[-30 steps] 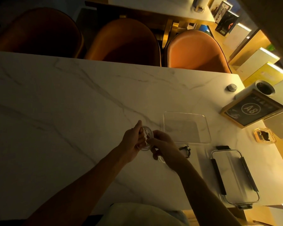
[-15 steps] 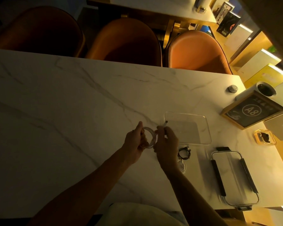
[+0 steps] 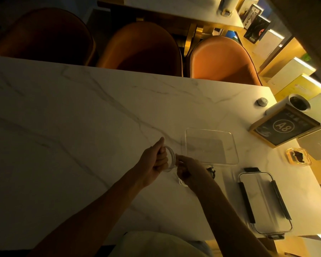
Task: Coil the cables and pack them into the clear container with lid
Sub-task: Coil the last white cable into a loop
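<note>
Near the tabletop's [image 3: 82, 127] right end, left hand [image 3: 154, 160] and right hand [image 3: 190, 171] each grip one white cable coil [image 3: 170, 160], beside one clear container [image 3: 210, 145], one lid [image 3: 263, 203] and one black cable [image 3: 211, 170].

Single head-worn wide-angle view, looking forward and steeply down from above the near edge of a marble table [image 3: 67, 127]. Close enough for both forearms to enter from 6 o'clock, left hand [image 3: 154, 158] and right hand [image 3: 191, 171] just below centre. Far table edge and orange chairs [image 3: 220, 60] toward 12 o'clock; shelving at 2 o'clock. Strong lens bending at the borders. No second view for overlap.
</note>
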